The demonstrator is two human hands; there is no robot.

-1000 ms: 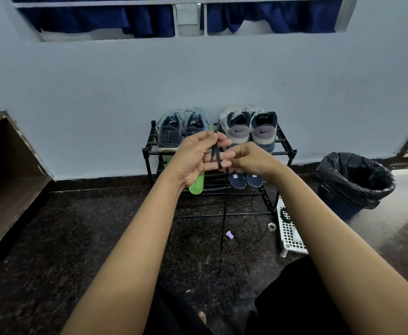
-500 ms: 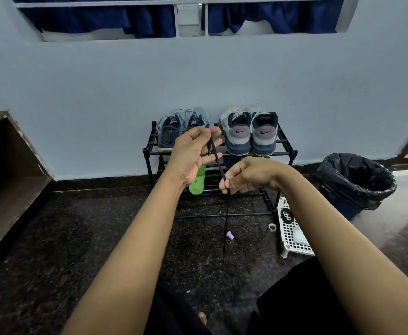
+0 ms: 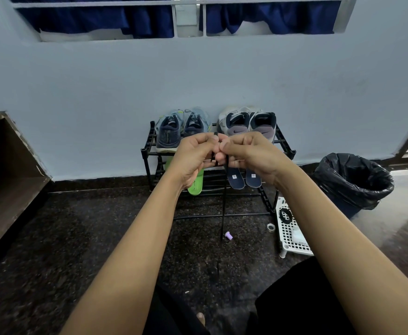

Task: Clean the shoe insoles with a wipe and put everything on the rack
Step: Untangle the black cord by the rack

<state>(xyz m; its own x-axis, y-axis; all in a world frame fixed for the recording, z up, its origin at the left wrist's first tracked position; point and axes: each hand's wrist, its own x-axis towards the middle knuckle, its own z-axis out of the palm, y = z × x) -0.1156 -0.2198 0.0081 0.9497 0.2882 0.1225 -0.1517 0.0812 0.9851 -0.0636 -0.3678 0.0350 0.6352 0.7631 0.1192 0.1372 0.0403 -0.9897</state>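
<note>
Both bare arms reach straight out in front. The left hand (image 3: 194, 158) and the right hand (image 3: 250, 153) meet in the middle, with fingertips touching. Both hands have curled fingers and pinch a black lace (image 3: 223, 213) that hangs down below them.

on my feed the room is dim and cool, with a bluish cast over the wall (image 3: 198, 76). daylight comes from the window (image 3: 190, 20) at the top, mostly blocked by dark curtains (image 3: 96, 18). the floor (image 3: 53, 238) is dark and grainy, with pale glare at its far right beyond the bin (image 3: 352, 180). shadows are soft, and the lower shelf of the rack (image 3: 145, 153) is murky. the left hand (image 3: 193, 155) and right hand (image 3: 251, 153) look slightly soft, and the thin black lace (image 3: 223, 213) they pinch nearly vanishes against the floor. the wide lens bows the window's bars and stretches the forearms (image 3: 130, 262) at the bottom.
</note>
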